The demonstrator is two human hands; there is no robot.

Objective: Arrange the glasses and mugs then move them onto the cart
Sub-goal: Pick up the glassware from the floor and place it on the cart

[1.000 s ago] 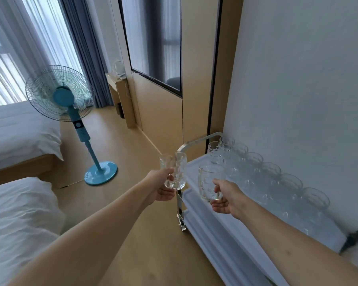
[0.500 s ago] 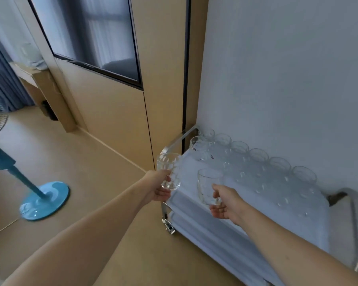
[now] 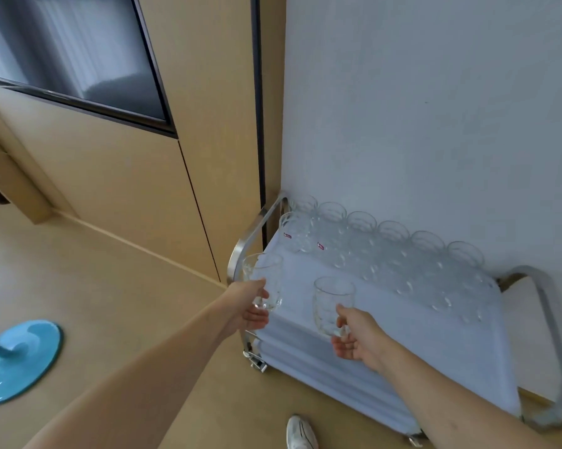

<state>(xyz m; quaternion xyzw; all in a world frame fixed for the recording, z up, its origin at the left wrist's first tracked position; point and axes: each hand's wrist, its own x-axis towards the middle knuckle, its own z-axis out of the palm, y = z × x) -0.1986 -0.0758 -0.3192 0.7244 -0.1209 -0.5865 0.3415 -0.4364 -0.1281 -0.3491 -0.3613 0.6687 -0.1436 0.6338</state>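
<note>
The left hand (image 3: 252,307) grips a clear mug (image 3: 264,280) and the right hand (image 3: 357,338) grips another mug (image 3: 333,304), both upright, mouths up. They hang over the cart (image 3: 435,332) near its left end, in front of rows of glasses (image 3: 393,251) along its wall side.

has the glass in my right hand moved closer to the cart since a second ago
Yes. The glass in the right hand now hangs over the cart's white top, nearer the wall-side row than before.
</note>
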